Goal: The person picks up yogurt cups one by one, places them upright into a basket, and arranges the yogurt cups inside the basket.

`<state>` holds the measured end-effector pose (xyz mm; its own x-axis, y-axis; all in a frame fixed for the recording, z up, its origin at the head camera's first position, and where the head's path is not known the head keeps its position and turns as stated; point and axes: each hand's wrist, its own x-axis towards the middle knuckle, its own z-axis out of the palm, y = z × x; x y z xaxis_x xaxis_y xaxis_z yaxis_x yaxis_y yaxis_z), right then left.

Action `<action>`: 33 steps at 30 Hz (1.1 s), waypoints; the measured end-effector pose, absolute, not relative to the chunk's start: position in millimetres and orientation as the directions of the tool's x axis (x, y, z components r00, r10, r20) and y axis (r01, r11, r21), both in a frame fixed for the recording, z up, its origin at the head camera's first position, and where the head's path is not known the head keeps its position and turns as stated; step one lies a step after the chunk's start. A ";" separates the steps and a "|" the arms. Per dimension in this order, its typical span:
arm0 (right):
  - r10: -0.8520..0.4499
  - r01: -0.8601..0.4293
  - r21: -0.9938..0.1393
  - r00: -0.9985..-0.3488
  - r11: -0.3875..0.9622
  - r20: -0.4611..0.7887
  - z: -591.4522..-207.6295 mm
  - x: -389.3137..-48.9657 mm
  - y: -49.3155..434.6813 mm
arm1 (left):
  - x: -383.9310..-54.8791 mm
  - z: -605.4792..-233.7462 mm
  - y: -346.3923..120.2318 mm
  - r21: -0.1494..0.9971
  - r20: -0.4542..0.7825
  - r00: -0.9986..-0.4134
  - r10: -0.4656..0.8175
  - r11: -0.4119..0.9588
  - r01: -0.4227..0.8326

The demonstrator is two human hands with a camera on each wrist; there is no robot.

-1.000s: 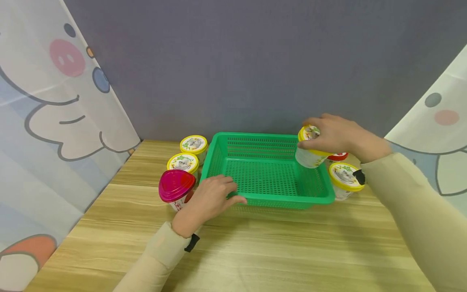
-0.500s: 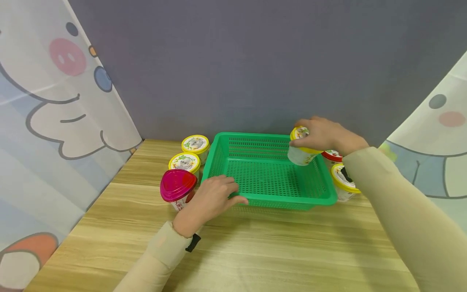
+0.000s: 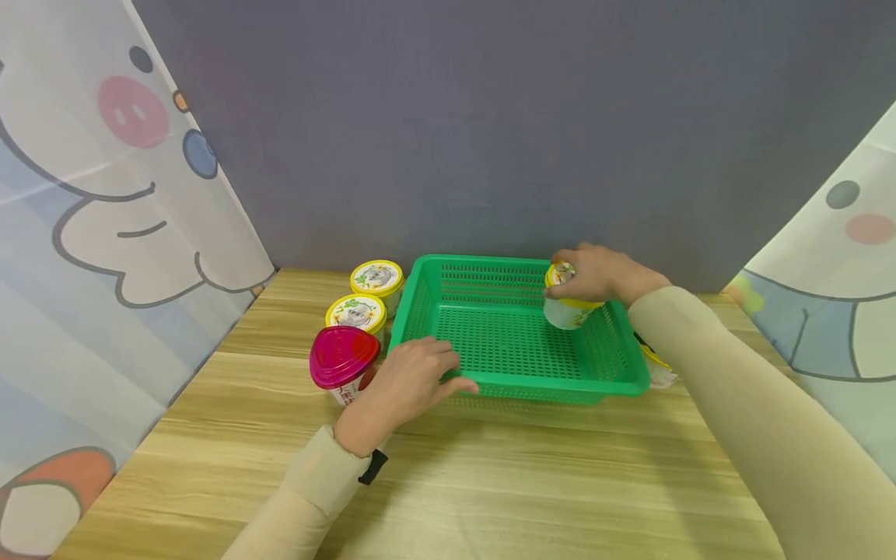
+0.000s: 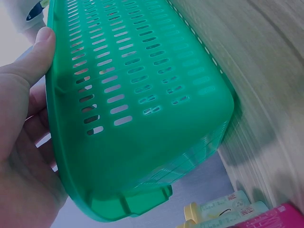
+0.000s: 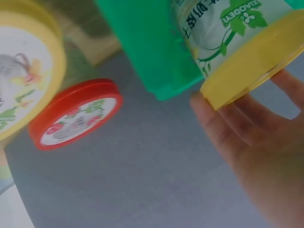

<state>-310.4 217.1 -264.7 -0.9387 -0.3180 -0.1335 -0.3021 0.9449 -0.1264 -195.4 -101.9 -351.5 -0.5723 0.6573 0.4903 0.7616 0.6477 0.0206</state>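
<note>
My right hand (image 3: 595, 272) grips a tub (image 3: 565, 316) by its yellow lid from above, fingers spread around the lid's edge. The tub is upright, low inside the right end of a green perforated basket (image 3: 546, 383). In the right wrist view, green leaves and dark lettering show on the tub's side (image 5: 244, 21). My left hand (image 3: 413, 377) holds the basket's rim at its front left corner. In the left wrist view, the thumb (image 4: 40, 54) lies on the outer side of the rim and the fingers curl over inside.
Left of the basket stand two yellow-lidded tubs (image 3: 376, 277) and a container with a magenta lid (image 3: 343, 356). To its right are another yellow-lidded tub (image 5: 23, 71) and a red-lidded one (image 5: 78, 116), mostly behind my right arm. A grey wall (image 3: 490, 140) rises behind the table (image 3: 525, 482).
My right hand has carried the yellow-lidded tub leftward from the basket's right rim and lowered it inside. The left hand keeps its hold on the rim.
</note>
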 end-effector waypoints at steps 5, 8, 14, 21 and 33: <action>-0.323 -0.303 -0.136 -0.934 0.943 -0.155 -273.7 -313.7 220.5 | -194.9 -352.1 -101.1 0.018 0.487 -0.572 0.660 0.647 0.762; -0.346 -0.328 -0.135 -0.928 0.935 -0.142 -278.4 -316.0 220.4 | -194.7 -352.4 -101.1 0.018 0.488 -0.570 0.661 0.645 0.764; -0.388 -0.373 -0.124 -0.911 0.919 -0.136 -285.3 -320.2 217.3 | -195.2 -352.5 -101.5 0.013 0.495 -0.567 0.658 0.647 0.762; -0.424 -0.409 -0.115 -0.890 0.905 -0.168 -294.7 -322.1 213.6 | -194.9 -352.6 -100.5 0.012 0.489 -0.570 0.660 0.649 0.761; -0.465 -0.440 -0.158 -0.858 0.884 -0.216 -301.1 -322.1 201.2 | -195.9 -353.6 -101.0 0.001 0.488 -0.569 0.662 0.651 0.759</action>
<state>-322.1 201.2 -301.1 -0.8584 -0.4654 -0.2157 -0.4396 0.8842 -0.1583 -195.9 -101.0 -353.6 -0.5688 0.6621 0.4880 0.7590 0.6511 0.0014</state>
